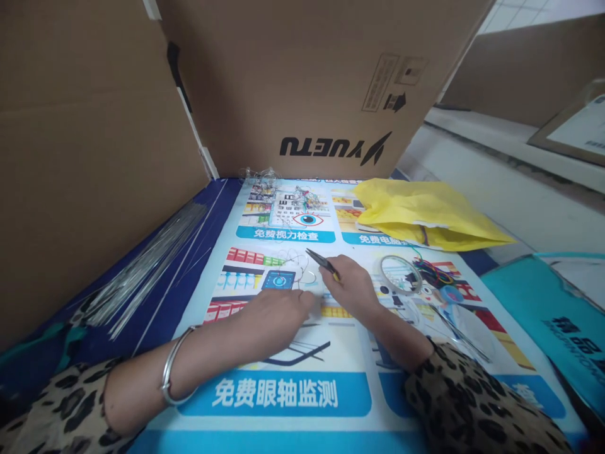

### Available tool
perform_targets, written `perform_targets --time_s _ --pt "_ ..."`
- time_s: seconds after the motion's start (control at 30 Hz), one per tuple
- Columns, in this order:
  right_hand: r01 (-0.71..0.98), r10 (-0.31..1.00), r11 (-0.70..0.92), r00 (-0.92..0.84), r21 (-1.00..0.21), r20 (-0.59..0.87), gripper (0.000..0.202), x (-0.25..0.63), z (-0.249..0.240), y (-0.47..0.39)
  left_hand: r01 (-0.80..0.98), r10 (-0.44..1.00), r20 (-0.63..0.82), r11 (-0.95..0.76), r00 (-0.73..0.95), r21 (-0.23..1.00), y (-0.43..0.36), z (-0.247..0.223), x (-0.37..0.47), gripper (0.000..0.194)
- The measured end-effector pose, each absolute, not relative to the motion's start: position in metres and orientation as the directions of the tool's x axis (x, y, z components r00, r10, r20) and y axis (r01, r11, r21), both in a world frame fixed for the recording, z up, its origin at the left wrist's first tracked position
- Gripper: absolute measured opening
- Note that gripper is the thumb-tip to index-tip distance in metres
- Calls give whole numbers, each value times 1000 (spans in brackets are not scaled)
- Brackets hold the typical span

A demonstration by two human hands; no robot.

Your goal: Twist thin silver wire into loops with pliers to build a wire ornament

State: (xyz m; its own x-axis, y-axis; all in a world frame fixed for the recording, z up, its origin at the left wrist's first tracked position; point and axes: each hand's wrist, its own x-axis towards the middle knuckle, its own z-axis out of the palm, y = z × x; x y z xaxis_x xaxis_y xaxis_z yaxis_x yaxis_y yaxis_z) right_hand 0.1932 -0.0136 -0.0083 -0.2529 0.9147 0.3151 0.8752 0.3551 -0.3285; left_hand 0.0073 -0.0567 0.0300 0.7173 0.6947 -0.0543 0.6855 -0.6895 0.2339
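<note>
My right hand [352, 287] is closed around a pair of pliers [321, 260] with dark pointed jaws and a yellow-marked handle. Its jaws point up and to the left, above the printed sheet [302, 350]. My left hand [278, 318] lies lower and to the left, fingers pinched together. From its fingertips rises a thin looped wire [297, 268]; the far loops are faint against the print. The pliers' jaws are near these loops, and I cannot tell whether they touch. Most of the pliers' handle is hidden in my right palm.
Straight metal wires [155, 265] and teal-handled scissors [70, 334] lie at left. Tangled wire pieces [265, 176] sit at the back by the cardboard wall [302, 82]. To the right are a tape roll [382, 271], coloured cords [432, 271], tweezers [460, 334] and a yellow bag [420, 208].
</note>
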Motion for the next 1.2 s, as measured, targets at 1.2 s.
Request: perform_targets --time_s 1.2 --pt "774 873 476 -363 -416 325 21 190 -4 -16 692 662 -202 -680 722 243 -53 36 5 19"
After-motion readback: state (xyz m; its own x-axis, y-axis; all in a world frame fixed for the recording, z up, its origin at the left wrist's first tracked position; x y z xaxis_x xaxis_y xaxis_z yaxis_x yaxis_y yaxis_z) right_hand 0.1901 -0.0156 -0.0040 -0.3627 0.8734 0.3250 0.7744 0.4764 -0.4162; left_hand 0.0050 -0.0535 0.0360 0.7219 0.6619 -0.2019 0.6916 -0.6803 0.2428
